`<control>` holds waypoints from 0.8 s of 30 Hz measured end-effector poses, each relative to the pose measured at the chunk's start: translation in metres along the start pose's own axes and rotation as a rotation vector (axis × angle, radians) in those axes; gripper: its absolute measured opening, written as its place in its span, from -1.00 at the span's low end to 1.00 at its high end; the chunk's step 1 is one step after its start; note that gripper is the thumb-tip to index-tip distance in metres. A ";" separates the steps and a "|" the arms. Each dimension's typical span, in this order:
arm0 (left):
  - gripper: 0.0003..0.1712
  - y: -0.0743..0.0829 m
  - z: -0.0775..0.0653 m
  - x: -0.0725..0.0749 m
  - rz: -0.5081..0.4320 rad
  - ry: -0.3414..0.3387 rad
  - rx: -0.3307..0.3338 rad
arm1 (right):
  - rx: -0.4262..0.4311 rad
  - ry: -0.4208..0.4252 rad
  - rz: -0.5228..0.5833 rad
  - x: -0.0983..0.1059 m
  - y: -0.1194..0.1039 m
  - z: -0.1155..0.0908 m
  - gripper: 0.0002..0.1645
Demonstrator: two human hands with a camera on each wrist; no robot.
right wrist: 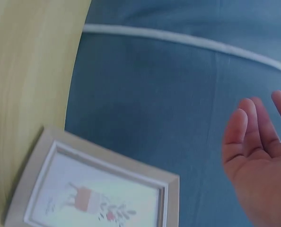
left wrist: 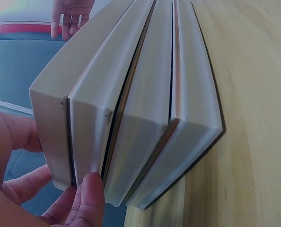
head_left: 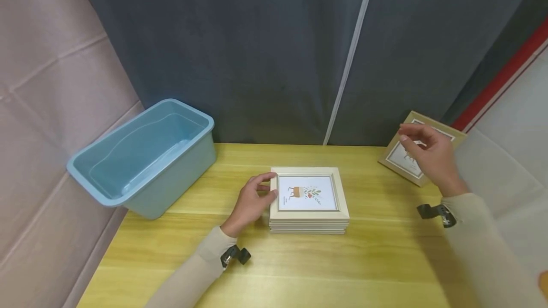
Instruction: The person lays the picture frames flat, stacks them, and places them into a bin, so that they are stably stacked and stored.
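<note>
A stack of cream picture frames [head_left: 309,228] lies flat on the table, the top one showing a print of a plant in an orange-and-white pot. My left hand [head_left: 252,201] is at the left end of this stack, thumb and fingertips touching its edge. In the left wrist view the fingers [left wrist: 91,198] rest against the ends of the upper frames [left wrist: 91,127]. My right hand [head_left: 434,156] is raised at the right with nothing in it, its fingers loosely bent. Behind it, another picture frame [head_left: 396,153] leans upright at the table's back right, apart from the hand in the right wrist view.
A blue plastic bin [head_left: 171,175] with nothing inside stands at the back left. A dark grey curtain [head_left: 239,61] with a pale strip [head_left: 353,51] hangs behind the wooden table [head_left: 299,270]. Light cloth [head_left: 38,108] covers the left side, and a red band [head_left: 505,77] runs along the right.
</note>
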State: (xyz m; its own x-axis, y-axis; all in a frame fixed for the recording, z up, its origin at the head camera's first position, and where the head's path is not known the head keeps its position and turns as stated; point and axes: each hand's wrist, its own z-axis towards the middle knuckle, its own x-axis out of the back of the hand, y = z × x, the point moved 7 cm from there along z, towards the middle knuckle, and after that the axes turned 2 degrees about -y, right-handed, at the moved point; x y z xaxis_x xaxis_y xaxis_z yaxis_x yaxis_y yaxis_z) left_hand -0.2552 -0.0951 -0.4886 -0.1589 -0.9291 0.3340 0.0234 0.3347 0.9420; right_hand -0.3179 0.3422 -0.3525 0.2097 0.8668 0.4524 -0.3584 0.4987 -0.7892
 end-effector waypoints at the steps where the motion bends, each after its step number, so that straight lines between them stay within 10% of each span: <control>1: -0.45 0.000 0.000 0.000 0.000 0.000 -0.001 | -0.018 -0.003 -0.012 0.003 0.003 0.002 -0.62; 24: -0.47 0.004 -0.004 -0.002 -0.026 0.016 -0.007 | -0.116 0.044 -0.103 0.062 0.046 0.033 -0.59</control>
State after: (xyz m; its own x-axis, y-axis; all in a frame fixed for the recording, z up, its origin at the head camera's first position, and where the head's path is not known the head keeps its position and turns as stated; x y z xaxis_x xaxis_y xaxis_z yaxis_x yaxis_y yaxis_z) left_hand -0.2505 -0.0927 -0.4856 -0.1437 -0.9399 0.3099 0.0264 0.3094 0.9506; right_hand -0.3517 0.4192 -0.3473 0.2805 0.8086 0.5172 -0.2258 0.5793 -0.7833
